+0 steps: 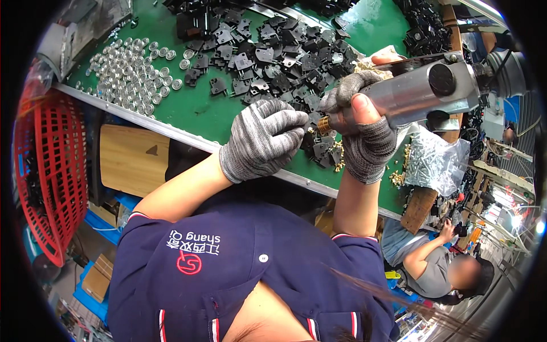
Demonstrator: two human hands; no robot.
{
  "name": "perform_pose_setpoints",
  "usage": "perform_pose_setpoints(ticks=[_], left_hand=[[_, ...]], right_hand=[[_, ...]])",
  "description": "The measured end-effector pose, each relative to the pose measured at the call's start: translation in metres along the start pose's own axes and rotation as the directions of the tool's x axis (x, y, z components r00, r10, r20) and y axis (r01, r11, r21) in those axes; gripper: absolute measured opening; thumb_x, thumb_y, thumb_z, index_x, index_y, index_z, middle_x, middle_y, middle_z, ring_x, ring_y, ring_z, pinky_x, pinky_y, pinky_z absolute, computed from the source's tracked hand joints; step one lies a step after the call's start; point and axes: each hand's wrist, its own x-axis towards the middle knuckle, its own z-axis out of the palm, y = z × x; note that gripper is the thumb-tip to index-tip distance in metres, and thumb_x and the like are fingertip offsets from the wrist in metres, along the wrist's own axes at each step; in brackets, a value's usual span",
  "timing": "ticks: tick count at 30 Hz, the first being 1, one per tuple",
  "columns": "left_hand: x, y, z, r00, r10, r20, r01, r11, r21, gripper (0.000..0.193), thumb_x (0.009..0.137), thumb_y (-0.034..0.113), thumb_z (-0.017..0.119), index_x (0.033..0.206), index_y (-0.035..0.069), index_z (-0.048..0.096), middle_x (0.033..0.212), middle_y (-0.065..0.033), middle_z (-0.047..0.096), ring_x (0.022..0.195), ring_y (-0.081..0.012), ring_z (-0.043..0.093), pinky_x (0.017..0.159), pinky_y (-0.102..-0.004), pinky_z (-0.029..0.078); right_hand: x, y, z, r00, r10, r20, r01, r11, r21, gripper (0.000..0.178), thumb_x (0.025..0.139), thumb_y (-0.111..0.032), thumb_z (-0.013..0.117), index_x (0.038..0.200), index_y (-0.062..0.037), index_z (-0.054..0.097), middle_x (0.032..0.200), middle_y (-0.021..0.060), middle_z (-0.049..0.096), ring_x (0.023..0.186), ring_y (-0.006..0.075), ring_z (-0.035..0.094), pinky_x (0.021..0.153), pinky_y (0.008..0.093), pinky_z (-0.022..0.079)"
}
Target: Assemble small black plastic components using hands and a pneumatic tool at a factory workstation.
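Note:
My right hand (370, 137), in a grey glove with bare fingertips, is wrapped round a silver cylindrical power screwdriver (419, 91). Its brass-coloured nose points left. Just left of that tip, my left hand (262, 139) has its gloved fingers curled and pressed together; what they pinch, if anything, is hidden. Beyond both hands lies a heap of small black plastic parts with metal pins (273, 62), on the green tabletop (199, 117). Small brass-coloured pieces (397, 179) lie scattered beside and below my right hand.
Many small silver round rollers (134, 74) are spread at the table's left. A clear bag of silver screws (436, 162) sits at the right. A red plastic basket (54, 188) and a wooden board (134, 159) stand left below the table edge. Another person (433, 271) sits at the right.

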Motion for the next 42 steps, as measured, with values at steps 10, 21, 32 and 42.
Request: perform_pose_setpoints(ticks=[10, 21, 32, 42], left_hand=[[0.001, -0.001, -0.002, 0.999, -0.027, 0.037, 0.029, 0.999, -0.033, 0.015, 0.067, 0.008, 0.073, 0.082, 0.010, 0.070, 0.095, -0.0062, 0.070, 0.076, -0.0267, 0.066, 0.061, -0.0381, 0.053], [-0.002, -0.004, 0.000, 0.998, 0.007, 0.061, -0.003, 0.998, -0.070, 0.014, 0.067, 0.010, 0.070, 0.081, 0.011, 0.067, 0.096, -0.0061, 0.068, 0.076, -0.0278, 0.065, 0.061, -0.0403, 0.052], [0.055, -0.057, -0.054, 0.897, -0.407, -0.176, 0.411, 0.912, -0.012, 0.018, 0.082, 0.020, 0.071, 0.096, 0.009, 0.069, 0.109, -0.0084, 0.066, 0.106, -0.0275, 0.063, 0.093, -0.0419, 0.050], [0.136, -0.156, -0.024, 0.727, -0.590, 0.352, 0.142, 0.631, 0.763, 0.060, 0.075, 0.039, 0.074, 0.130, 0.021, 0.062, 0.117, -0.0092, 0.064, 0.112, -0.0296, 0.059, 0.098, -0.0494, 0.042]], right_hand=[[0.002, -0.002, -0.006, 0.985, 0.119, 0.127, -0.135, 0.983, 0.125, 0.054, 0.074, 0.002, 0.072, 0.123, 0.0012, 0.049, 0.097, 0.0112, 0.063, 0.071, 0.0131, 0.061, 0.065, 0.0257, 0.052], [-0.014, 0.014, -0.028, 0.992, 0.111, 0.053, -0.109, 0.993, -0.042, 0.061, 0.072, -0.013, 0.077, 0.125, -0.0009, 0.049, 0.101, 0.0099, 0.062, 0.081, 0.0174, 0.062, 0.074, 0.0289, 0.052], [-0.032, 0.030, -0.031, 0.822, 0.193, 0.536, 0.192, 0.792, -0.579, 0.057, 0.066, -0.011, 0.086, 0.118, -0.0020, 0.062, 0.115, 0.0122, 0.059, 0.105, 0.0252, 0.056, 0.098, 0.0360, 0.044], [0.059, -0.035, -0.105, 0.973, 0.231, 0.012, -0.149, 0.663, -0.733, 0.077, 0.082, -0.038, 0.080, 0.139, 0.0040, 0.049, 0.150, 0.0207, 0.044, 0.129, 0.0218, 0.049, 0.107, 0.0344, 0.039]])
